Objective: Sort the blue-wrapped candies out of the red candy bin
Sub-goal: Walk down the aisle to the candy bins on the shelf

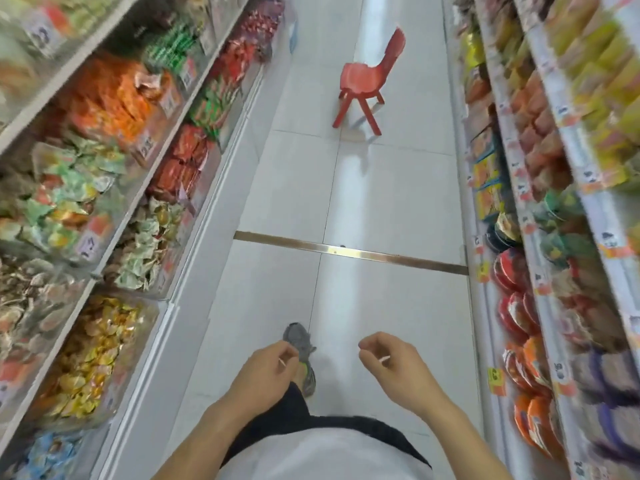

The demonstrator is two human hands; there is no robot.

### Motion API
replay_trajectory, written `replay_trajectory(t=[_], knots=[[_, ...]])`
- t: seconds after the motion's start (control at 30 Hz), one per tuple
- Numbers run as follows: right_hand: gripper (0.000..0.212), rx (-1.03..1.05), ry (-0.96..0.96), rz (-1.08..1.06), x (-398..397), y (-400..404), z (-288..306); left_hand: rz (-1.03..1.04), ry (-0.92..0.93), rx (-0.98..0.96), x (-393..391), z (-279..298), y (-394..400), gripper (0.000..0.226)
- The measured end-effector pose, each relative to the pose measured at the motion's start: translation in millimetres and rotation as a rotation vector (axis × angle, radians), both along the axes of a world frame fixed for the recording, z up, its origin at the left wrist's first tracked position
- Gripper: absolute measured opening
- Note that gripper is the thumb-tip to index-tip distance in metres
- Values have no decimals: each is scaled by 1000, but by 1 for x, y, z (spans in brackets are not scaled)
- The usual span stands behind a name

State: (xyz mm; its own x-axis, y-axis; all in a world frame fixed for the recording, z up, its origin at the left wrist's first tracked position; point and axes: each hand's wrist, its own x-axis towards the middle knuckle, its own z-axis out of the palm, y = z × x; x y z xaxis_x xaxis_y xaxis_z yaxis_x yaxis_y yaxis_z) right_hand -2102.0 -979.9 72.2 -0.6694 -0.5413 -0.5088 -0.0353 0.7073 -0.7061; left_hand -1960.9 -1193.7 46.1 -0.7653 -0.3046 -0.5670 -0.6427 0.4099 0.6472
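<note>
Low in the frame, left hand and right hand hang loosely curled, holding nothing, above the floor. Blue candies sit lower left; red chair upper centre, shelves right.

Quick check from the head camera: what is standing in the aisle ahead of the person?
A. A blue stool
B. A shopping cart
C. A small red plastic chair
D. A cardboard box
C: a small red plastic chair stands alone on the white tiled floor, between the two rows of shelves and beyond the metal strip that crosses the aisle.
</note>
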Motion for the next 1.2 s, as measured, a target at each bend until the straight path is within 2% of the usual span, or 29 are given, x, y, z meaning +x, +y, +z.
replay_trajectory(t=[0.2, 0.33, 0.47, 0.57, 0.77, 0.93, 1.2], knots=[[11, 13, -3, -55, -148, -102, 26, -111, -7, -37, -175, 28, -117, 12], [6, 1, -35, -108, -251, -162, 21, -157, -13, -52, -301, 31, -184, 16], [6, -53, -74, -119, -376, -230, 4, -142, -22, -74, -433, 19, -249, 15], [6, -67, -73, -47, -480, -284, 4, -83, -16, -77, -521, 23, -294, 15], [6, -93, -45, 51, -666, -402, 31, 51, 14, -43, -653, 40, -385, 12], [7, -90, -46, 94, -792, -512, 28, 168, 29, 5, -755, 20, -480, 9], [8, -76, -41, 0, -949, -658, 25, 94, 41, -30, -937, 18, -650, 9]])
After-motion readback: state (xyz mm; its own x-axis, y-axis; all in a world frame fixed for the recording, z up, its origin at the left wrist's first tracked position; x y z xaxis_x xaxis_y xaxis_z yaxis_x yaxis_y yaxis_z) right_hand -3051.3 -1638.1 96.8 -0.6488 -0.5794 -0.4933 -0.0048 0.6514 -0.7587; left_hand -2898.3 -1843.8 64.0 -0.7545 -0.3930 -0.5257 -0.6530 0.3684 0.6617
